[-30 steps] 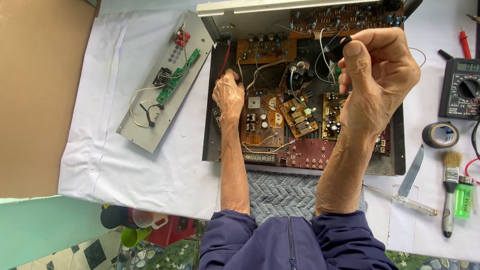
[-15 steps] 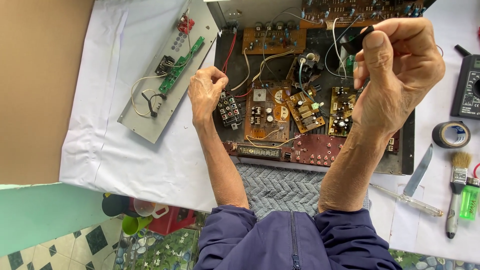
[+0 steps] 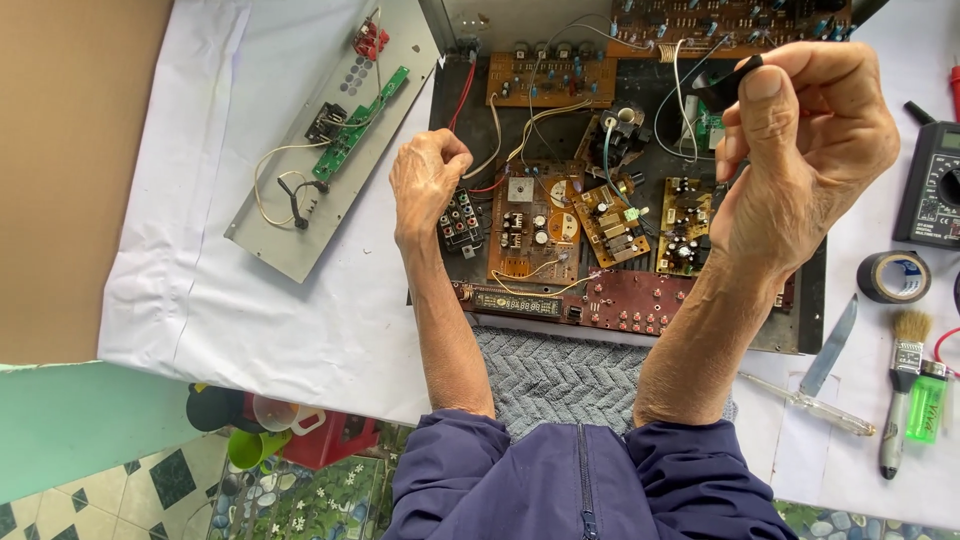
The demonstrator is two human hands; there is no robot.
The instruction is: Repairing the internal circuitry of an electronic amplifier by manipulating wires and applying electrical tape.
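An opened electronic chassis (image 3: pixel 812 300) lies on a white sheet, full of brown circuit boards (image 3: pixel 535 225) and loose wires. My left hand (image 3: pixel 428 178) rests curled at the chassis's left edge, next to a black connector block (image 3: pixel 460 222). My right hand (image 3: pixel 805 150) is raised above the boards, its thumb and fingers pinched on a small black part (image 3: pixel 730 85). A grey metal panel (image 3: pixel 290 225) with a green board and white wires lies apart on the sheet to the left.
On the right sit a black multimeter (image 3: pixel 932 190), a roll of black tape (image 3: pixel 893 276), a knife blade (image 3: pixel 830 345), a brush (image 3: pixel 902 385), a green lighter (image 3: pixel 927 400) and a clear-handled screwdriver (image 3: pixel 810 403). A brown board (image 3: pixel 70 170) lies far left. Cups (image 3: pixel 255 430) sit below the table edge.
My left hand has shifted from inside the chassis to its left edge. The camera view has moved closer and shifted. My right hand keeps holding the black part up.
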